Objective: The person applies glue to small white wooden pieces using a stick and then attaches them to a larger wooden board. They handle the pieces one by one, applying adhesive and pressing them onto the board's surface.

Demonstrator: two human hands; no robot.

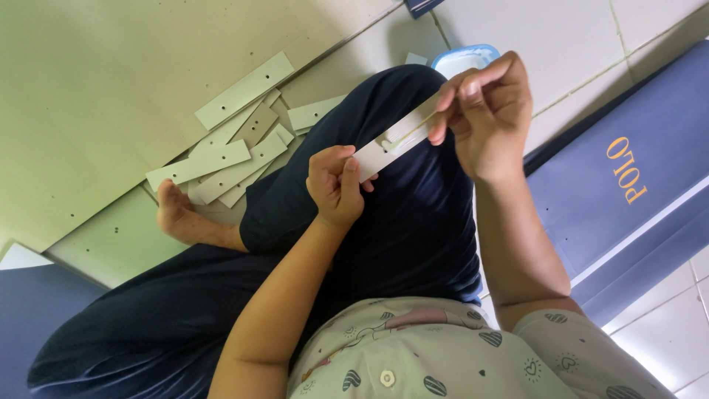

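Your right hand (487, 111) covers the far end of the pale strip (391, 144), and your left hand (336, 185) hides its near end. Your knee conceals most of the blue-rimmed container (465, 58). The frame edge cuts the grey-blue sheet (628, 192).

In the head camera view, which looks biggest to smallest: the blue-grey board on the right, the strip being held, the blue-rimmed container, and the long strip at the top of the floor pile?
1. Blue-grey board, by far.
2. and 3. Held strip and top pile strip: look alike, and the held one is nearer the camera, so unranked.
4. Blue-rimmed container, mostly hidden behind the knee.
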